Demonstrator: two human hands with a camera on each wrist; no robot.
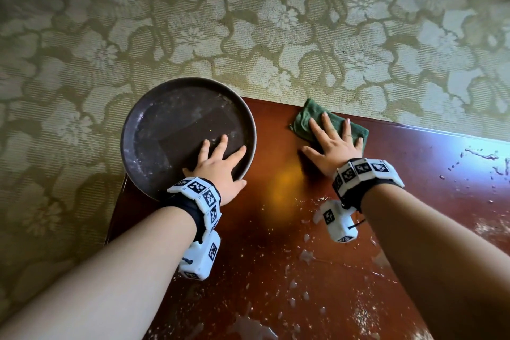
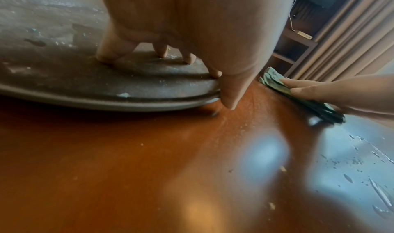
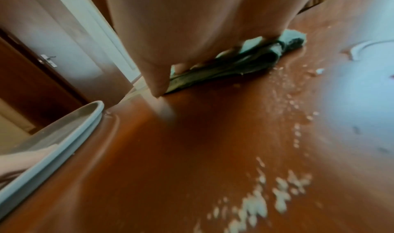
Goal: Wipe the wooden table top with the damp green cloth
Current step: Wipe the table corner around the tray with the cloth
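Pressing flat, the right hand (image 1: 332, 143) spreads its fingers over the green cloth (image 1: 303, 116) at the table's (image 1: 276, 229) twelve o'clock edge; left hand (image 1: 218, 163) rests open-fingered on the tray (image 1: 154, 130) at ten o'clock; soft, limp cloth, best pinned under the palm
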